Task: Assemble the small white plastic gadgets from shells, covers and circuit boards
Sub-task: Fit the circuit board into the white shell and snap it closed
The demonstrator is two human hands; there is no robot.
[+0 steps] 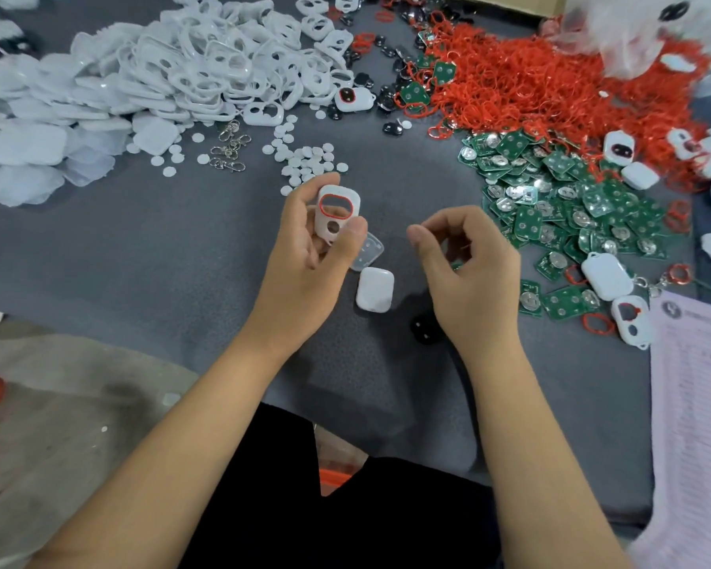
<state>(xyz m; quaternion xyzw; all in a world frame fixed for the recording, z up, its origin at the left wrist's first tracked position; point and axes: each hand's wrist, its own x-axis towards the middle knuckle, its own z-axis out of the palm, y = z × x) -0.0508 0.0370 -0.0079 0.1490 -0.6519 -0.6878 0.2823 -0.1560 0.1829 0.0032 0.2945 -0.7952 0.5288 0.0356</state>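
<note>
A: Far left lies a heap of white plastic covers with oval cut-outs (206, 71) on the grey mat (161, 248). What does the left hand (304, 256) hold?

B: It grips a white plastic shell with a red ring in its window (336, 211), lifted above the mat.

A: And just below it?

B: A plain white rounded cover (375, 289) lies flat.

A: The right hand (468, 273)?

B: Fingers curled, thumb near forefinger; whether it pinches anything cannot be told. Green square circuit boards (567, 207) are piled just beside it.
</note>
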